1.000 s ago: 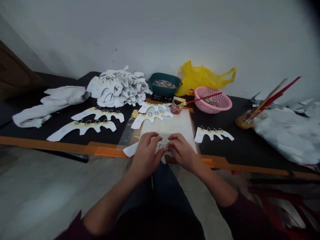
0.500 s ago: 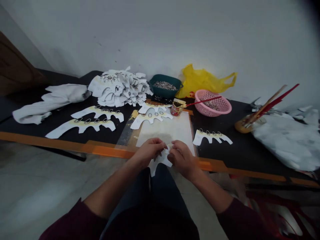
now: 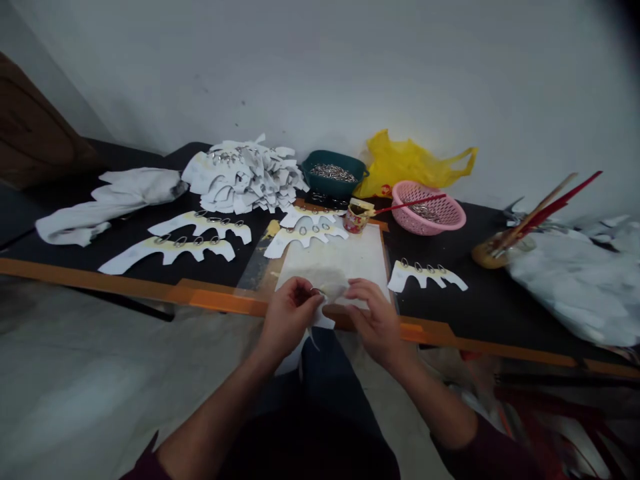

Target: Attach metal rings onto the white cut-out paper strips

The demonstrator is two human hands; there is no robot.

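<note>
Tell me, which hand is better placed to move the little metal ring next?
Probably the left hand: its fingertips are right at the metal ring, above the white paper cutout. The right hand sits farther from the ring.

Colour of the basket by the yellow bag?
Pink plastic basket with a perforated lattice pattern; shows best in the head view.

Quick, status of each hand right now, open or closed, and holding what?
Left hand: closed, pinching the paper cut-out and a metal ring.
Right hand: open, fingertips at the cut-out's edge, holding nothing clearly.
</note>
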